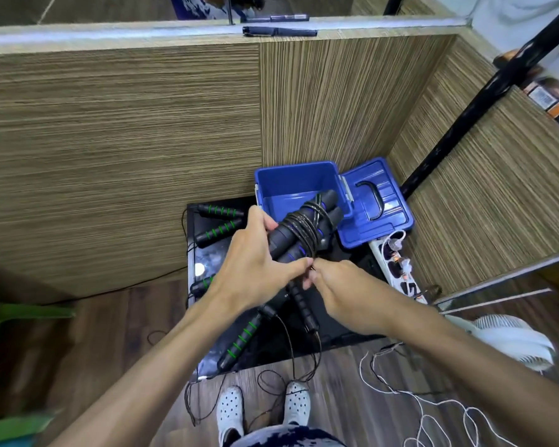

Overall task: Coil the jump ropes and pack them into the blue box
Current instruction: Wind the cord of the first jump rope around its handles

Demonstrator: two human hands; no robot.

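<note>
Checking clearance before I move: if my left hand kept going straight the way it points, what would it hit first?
Probably the blue box: the left hand points up and right along the rope bundle it grips, whose far end overlaps the box. Depth is unclear.

Green-ringed black foam handle [202, 283] mostly hidden behind left hand [255, 269], right hand's fingertips [312, 279] tucked under, grip unclear, white fan [510, 340] cut by right edge, green shape [29, 309], possibly furniture, blurred at left
</note>
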